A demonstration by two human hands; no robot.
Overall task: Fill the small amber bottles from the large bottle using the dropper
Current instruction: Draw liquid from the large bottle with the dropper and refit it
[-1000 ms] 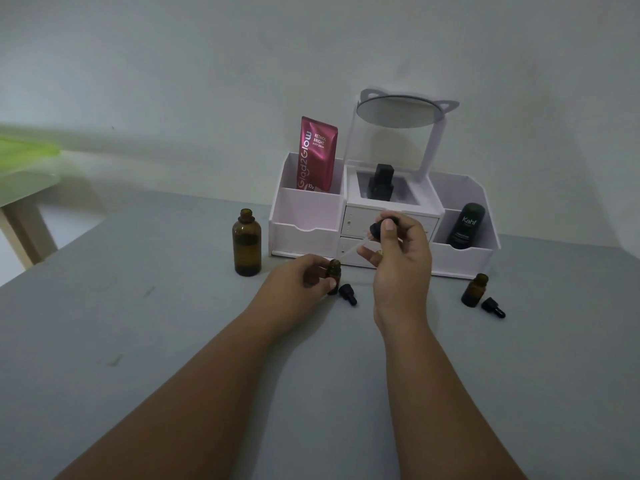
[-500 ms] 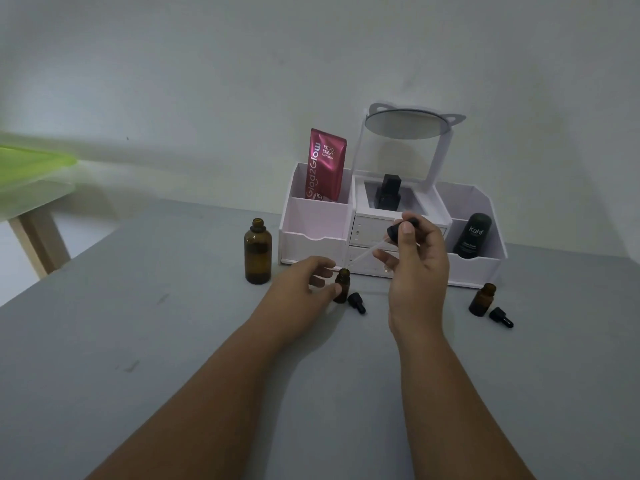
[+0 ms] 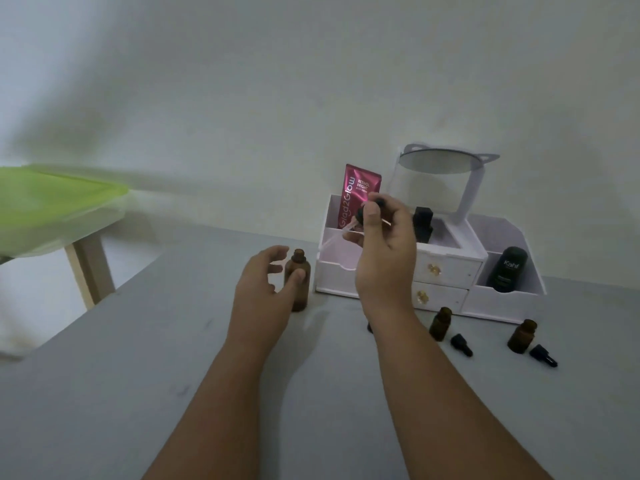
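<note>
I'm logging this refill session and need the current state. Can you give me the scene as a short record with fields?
left hand: closing around large amber bottle, thumb on it
right hand: holds dropper, raised above table
large amber bottle: upright, uncapped
small amber bottles: two visible, open, upright
loose caps: two, lying beside them

White organizer [image 3: 446,271] on grey table [image 3: 104,393]: magenta sachet [image 3: 356,192] left compartment, black tube [image 3: 507,268] right, mirror [image 3: 441,161] above.
</note>
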